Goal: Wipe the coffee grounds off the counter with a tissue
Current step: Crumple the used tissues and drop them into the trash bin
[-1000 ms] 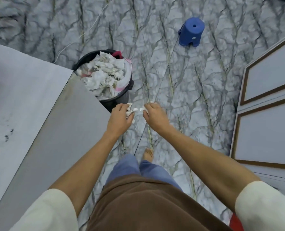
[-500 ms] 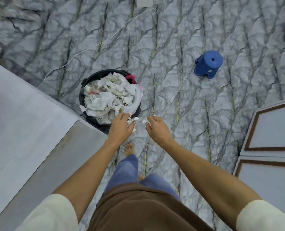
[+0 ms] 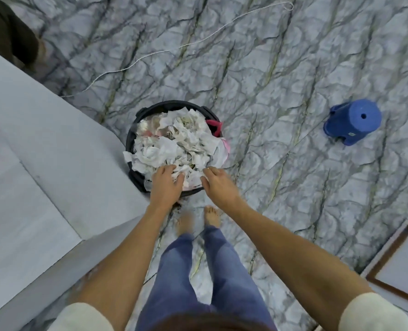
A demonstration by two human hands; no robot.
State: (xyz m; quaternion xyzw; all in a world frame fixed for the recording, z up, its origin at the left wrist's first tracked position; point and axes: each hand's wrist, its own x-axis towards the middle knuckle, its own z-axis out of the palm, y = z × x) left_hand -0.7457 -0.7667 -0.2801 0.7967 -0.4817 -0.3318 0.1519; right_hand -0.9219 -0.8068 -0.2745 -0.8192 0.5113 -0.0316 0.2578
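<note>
Seen from above, a person looks down their own body: cream sleeves at the near corners, a brown top, blue trousers (image 3: 198, 271) and two bare feet (image 3: 212, 215) on a grey marble-patterned floor (image 3: 281, 80). Both bare forearms reach forward over the near rim of a round black waste bin (image 3: 136, 130) that stands on the floor just beyond the feet.

The left hand (image 3: 166, 185) lies palm down on the heap of crumpled white tissues (image 3: 174, 144) that fills the bin to the brim, its fingers loosely spread over the paper; whether it grips any piece cannot be told. The right hand (image 3: 218, 185) hovers just beside it over the bin's near right edge, fingers loosely curled with the thumb and forefinger drawn close together; whether a scrap of tissue sits between them cannot be told. A pink scrap (image 3: 213, 126) shows at the bin's far right rim.

The pale grey counter (image 3: 43, 151) fills the left side, its corner touching or just beside the bin. No single wiping tissue can be told apart from the heap in the bin.

Farther right, a small blue plastic stool (image 3: 352, 124) stands well apart from the bin. At the near right is a white panel with a brown border (image 3: 398, 266). A thin white cord (image 3: 174, 47) trails across the far floor.
</note>
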